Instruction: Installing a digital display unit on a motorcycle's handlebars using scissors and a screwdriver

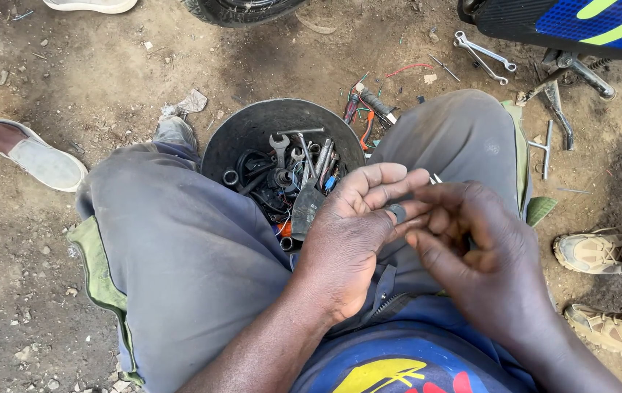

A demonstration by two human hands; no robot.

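Together above lap, left hand (351, 233) cupping small dark ring (397, 212), right hand (482, 255) fingers curled.

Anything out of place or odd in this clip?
Tools lie scattered on the dirt instead of in the black bowl: two wrenches and pliers among wire scraps. The left hand holds a small dark ring beside the right hand.
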